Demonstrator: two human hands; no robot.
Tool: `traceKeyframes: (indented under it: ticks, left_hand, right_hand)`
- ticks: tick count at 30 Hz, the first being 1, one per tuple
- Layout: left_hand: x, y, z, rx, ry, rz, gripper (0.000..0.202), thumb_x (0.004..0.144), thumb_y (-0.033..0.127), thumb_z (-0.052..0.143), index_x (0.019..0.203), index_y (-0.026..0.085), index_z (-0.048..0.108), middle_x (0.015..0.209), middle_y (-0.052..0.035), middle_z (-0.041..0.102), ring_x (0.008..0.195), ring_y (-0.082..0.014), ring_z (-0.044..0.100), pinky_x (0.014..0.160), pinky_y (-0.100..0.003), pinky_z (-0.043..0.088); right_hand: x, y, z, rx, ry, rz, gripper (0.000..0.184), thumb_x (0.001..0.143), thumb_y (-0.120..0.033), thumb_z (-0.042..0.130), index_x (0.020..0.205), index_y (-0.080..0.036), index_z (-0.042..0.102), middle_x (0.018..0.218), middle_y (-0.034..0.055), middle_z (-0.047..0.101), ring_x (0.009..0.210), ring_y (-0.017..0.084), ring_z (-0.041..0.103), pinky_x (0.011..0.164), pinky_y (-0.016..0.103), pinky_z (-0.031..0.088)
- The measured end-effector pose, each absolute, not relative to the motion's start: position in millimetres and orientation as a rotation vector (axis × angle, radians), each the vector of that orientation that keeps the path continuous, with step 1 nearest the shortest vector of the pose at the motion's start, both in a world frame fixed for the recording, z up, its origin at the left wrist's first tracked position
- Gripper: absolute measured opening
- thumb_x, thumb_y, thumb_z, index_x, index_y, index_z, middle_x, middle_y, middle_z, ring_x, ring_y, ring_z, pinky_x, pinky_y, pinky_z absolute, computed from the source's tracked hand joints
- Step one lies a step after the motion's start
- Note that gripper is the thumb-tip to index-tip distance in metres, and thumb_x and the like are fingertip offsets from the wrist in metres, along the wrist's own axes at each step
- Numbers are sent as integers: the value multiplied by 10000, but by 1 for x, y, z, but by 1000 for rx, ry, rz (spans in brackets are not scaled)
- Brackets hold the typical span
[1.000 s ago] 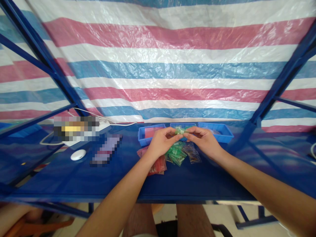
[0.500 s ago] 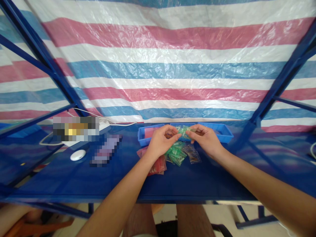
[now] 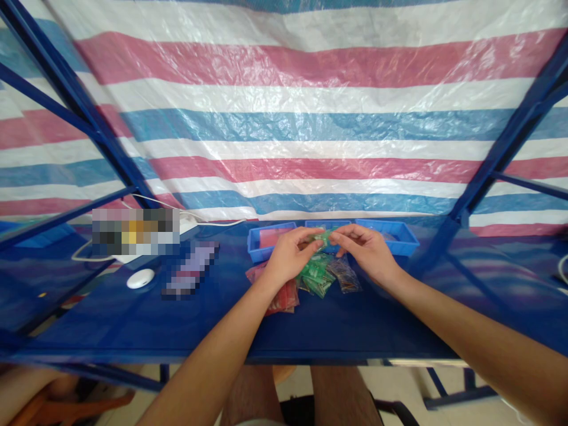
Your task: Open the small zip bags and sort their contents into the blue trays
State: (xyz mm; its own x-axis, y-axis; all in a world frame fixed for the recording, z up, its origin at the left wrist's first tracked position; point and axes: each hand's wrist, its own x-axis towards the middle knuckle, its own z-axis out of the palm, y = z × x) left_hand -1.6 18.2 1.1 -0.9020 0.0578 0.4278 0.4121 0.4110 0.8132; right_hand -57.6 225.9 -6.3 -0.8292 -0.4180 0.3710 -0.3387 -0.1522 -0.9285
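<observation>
My left hand (image 3: 288, 255) and my right hand (image 3: 366, 251) meet above the blue table, fingers pinched on a small green plastic bag (image 3: 322, 238) held between them. Below the hands lie three small heaps of little bags: red ones (image 3: 284, 294) on the left, green ones (image 3: 316, 276) in the middle, brownish ones (image 3: 345, 277) on the right. Behind them stand three shallow blue trays: the left tray (image 3: 261, 241) holds red bags, the middle tray (image 3: 331, 225) is partly hidden by my fingers, the right tray (image 3: 402, 235) holds something clear.
A white round object (image 3: 141, 277) lies at the left of the blue table (image 3: 133, 319), with a white cable (image 3: 213, 223) behind it. Blue frame bars (image 3: 89, 118) rise on both sides. A striped tarp (image 3: 284, 118) hangs behind.
Both hands, still pinching the green bag, have drifted slightly back toward the middle tray; my right hand's fingers have shifted on the bag. Nothing else moved.
</observation>
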Motion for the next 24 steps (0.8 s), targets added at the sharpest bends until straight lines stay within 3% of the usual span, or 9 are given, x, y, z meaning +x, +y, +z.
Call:
traceKeyframes:
  ticks: [3, 6, 10, 14, 18, 24]
  left_hand:
    - [-2, 20, 1, -339, -2272, -1646, 529, 867, 343, 794, 1355, 197, 650, 937, -53, 749, 849, -198, 732, 767, -293, 580]
    - [-1, 23, 1, -371, -2215, -1783, 619, 846, 314, 816, 1407, 211, 576, 924, -30, 724, 823, -169, 716, 762, -271, 564]
    - [-1, 25, 1, -364, -2186, -1778, 561, 826, 314, 838, 1314, 191, 590, 920, -32, 718, 816, -157, 708, 764, -265, 559]
    - [-3, 22, 1, -303, -2194, -1573, 433, 803, 379, 861, 1122, 175, 651, 996, -71, 741, 887, -184, 712, 778, -281, 567]
    - [0, 24, 5, -310, -2269, -1427, 309, 878, 449, 782, 1021, 179, 740, 1013, -84, 763, 910, -204, 721, 763, -290, 570]
    - [4, 30, 2, -488, -2316, -1714, 474, 844, 432, 823, 1244, 189, 746, 1277, -127, 745, 1063, -264, 744, 910, -370, 613]
  right_hand:
    - [-62, 227, -10, -924, 2116, -2168, 403, 806, -511, 850, 1098, -249, 757, 1008, 57, 759, 903, 226, 702, 758, 355, 603]
    - [-64, 228, -13, -979, 2062, -2085, 488, 800, -507, 853, 1206, -259, 741, 1058, 68, 766, 947, 246, 712, 800, 384, 612]
    - [-65, 227, -14, -1036, 2026, -2018, 342, 810, -525, 836, 1009, -249, 804, 1022, 58, 779, 830, 219, 699, 760, 378, 601]
    - [-66, 227, -14, -895, 1981, -2100, 337, 758, -521, 879, 931, -242, 805, 934, 41, 786, 712, 189, 674, 690, 360, 584]
    - [-69, 227, -14, -776, 2003, -2238, 358, 728, -521, 902, 899, -228, 787, 902, 31, 770, 638, 158, 641, 620, 329, 564]
    - [-60, 227, -8, -853, 1934, -2154, 361, 785, -540, 857, 964, -234, 790, 950, 56, 795, 794, 210, 716, 755, 369, 609]
